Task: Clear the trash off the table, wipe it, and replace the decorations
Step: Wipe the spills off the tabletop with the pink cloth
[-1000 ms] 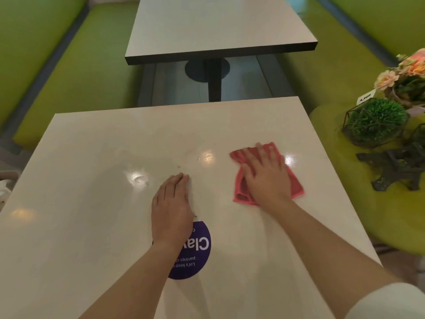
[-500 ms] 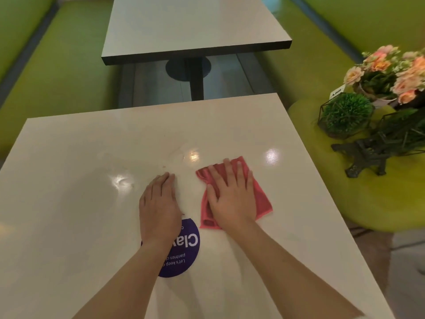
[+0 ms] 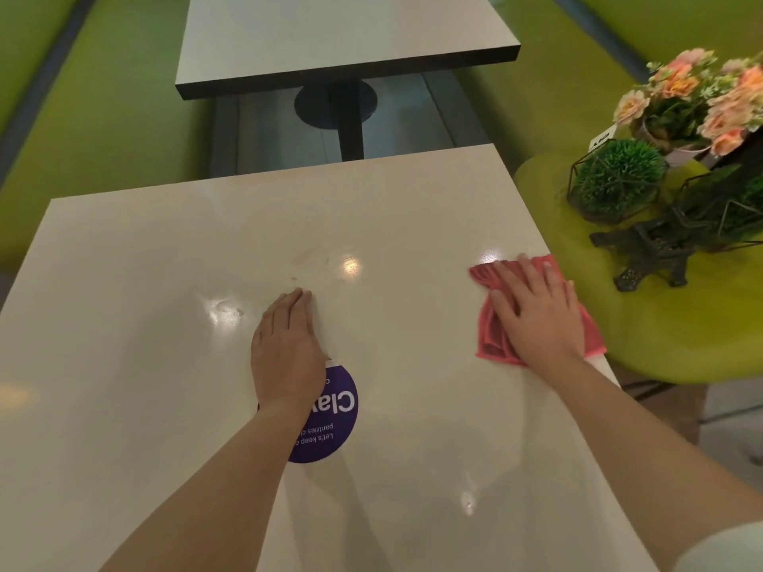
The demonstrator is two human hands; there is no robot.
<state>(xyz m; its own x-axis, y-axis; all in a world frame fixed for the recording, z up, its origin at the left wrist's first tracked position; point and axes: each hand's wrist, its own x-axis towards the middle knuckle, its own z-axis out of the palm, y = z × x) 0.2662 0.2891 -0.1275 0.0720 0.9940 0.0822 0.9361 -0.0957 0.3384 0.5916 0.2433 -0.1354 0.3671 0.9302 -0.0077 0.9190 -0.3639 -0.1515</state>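
Pink cloth (image 3: 493, 336) lies at the table's (image 3: 144, 262) right edge under the right hand (image 3: 536, 315), fingers flat and spread. Left hand (image 3: 289, 348) rests flat mid-table, partly covering a purple sticker (image 3: 330, 419). Flowers (image 3: 693, 97), green ball (image 3: 615, 175) and tower (image 3: 648, 253) sit on the seat (image 3: 660, 336) just beside.

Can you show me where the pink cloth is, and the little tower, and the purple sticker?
pink cloth (image 3: 491, 334): head view, on its bunched left fold beside the right hand.
little tower (image 3: 652, 258): head view, on its dark metal legs, on the green seat.
purple sticker (image 3: 336, 423): head view, on its right half with white lettering.
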